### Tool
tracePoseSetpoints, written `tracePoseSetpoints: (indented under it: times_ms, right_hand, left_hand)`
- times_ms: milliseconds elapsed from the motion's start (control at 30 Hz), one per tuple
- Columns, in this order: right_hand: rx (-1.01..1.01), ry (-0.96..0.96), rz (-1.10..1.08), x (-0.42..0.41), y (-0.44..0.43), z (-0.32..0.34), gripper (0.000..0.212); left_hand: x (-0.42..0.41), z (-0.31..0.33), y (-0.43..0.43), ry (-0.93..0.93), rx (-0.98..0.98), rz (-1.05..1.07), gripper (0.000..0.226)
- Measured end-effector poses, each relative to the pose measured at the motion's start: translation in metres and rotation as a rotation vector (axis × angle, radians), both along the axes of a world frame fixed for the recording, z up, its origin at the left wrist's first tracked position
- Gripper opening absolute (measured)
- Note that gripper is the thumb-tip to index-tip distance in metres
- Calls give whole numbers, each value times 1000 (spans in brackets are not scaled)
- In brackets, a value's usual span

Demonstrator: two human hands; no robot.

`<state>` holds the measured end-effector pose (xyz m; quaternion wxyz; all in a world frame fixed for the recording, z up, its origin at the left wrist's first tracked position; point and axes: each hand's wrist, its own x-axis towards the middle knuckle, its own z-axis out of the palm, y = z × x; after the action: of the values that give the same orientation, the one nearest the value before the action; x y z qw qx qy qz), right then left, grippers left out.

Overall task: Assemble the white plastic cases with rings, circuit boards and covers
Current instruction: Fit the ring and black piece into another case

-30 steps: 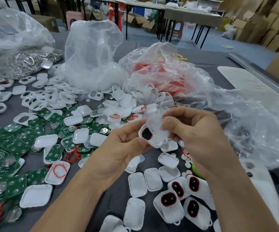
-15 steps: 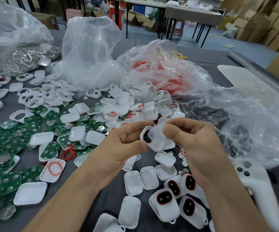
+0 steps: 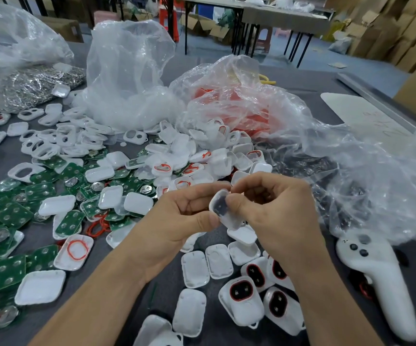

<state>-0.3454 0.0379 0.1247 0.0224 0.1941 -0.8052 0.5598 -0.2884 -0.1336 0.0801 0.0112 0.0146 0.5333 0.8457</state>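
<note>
Both hands hold one white plastic case [image 3: 224, 211] above the grey table, its dark oval opening turned towards me. My left hand [image 3: 174, 216] grips its left side with thumb and fingers. My right hand [image 3: 274, 211] pinches its right side, the thumb lying over the front. Green circuit boards [image 3: 9, 213] lie spread at the left. A white tray half with a red ring [image 3: 74, 250] sits beside them. Several assembled cases with red-rimmed dark openings [image 3: 241, 295] lie at the bottom right, next to plain white covers [image 3: 194, 268].
Clear plastic bags [image 3: 127, 78] of white parts and red rings [image 3: 246, 113] stand behind the pile. A bag of shiny metal pieces [image 3: 32, 83] lies far left. A white hand controller [image 3: 376, 275] rests at the right. White ring-shaped frames [image 3: 52, 143] are scattered at upper left.
The case has been turned in my hands, so its dark opening now faces me more squarely. My right thumb has shifted onto its front. Both hands stay at the same spot.
</note>
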Motion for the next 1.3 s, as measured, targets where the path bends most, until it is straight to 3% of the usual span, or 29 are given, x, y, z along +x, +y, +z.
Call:
tracePoseSetpoints:
  times_ms: [367,567,767,900,1033,1133,1300]
  right_hand:
    - [91,10,78,-7,10,-2,17]
    - [-34,52,78,-1,7,4,17]
    - [146,145,109,5,2,3,23]
    - [127,110,182,3,4,6,23]
    - [111,49,246,0,6,4,26]
    - [96,24,266,-3,7,2,28]
    - [-114,-9,162,-4,8,-1,20]
  left_hand:
    - [1,2,1,-3,-34,-19,43]
    - [1,4,3,-9,11,-18,50]
    - [1,1,0,-25,22,39,51]
    - [1,2,-2,-27,51,31,64]
    - [1,0,2,-25,34,43,50]
    - [1,1,4,-6,18,7,57]
    - [0,5,2,4,23,-7,59]
